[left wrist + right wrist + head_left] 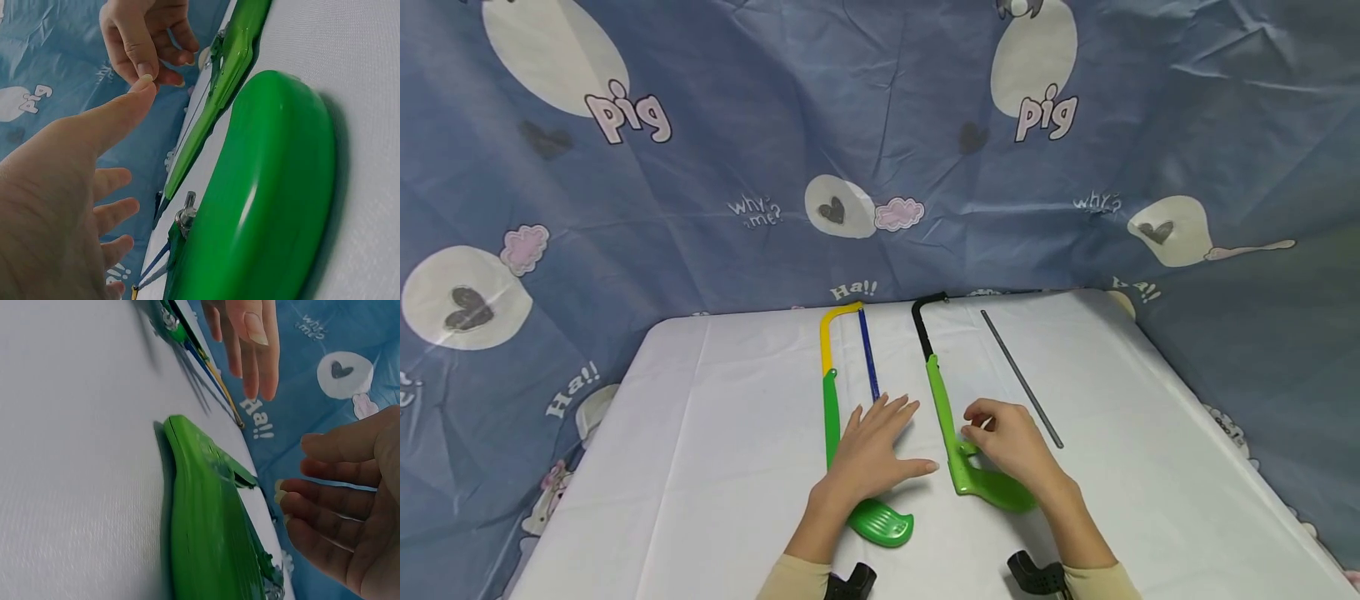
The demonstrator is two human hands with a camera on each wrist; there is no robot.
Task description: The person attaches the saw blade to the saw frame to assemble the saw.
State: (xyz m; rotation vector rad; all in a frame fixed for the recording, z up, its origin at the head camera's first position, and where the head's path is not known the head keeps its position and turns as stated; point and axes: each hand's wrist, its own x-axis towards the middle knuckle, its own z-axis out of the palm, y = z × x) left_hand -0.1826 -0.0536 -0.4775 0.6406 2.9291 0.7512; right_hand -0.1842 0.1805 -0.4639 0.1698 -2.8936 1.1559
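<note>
A hacksaw with a green handle (883,527), yellow front frame (826,337) and blue blade (868,354) lies on the left. My left hand (876,454) hovers over it, fingers spread and thumb out, covering part of the saw. To its right is a second hacksaw (942,400), light green with a black front frame (921,327); no blade spans its frame. Above that saw's handle (206,525) is my right hand (1011,437), fingers loosely bent around nothing. A separate grey saw blade (1021,379) rests on the table, right of the second saw.
All of it lies on a table with a white cloth (737,467). A blue printed curtain (700,167) hangs behind the table and along its sides. Dark wrist devices (1036,575) sit at both sleeves.
</note>
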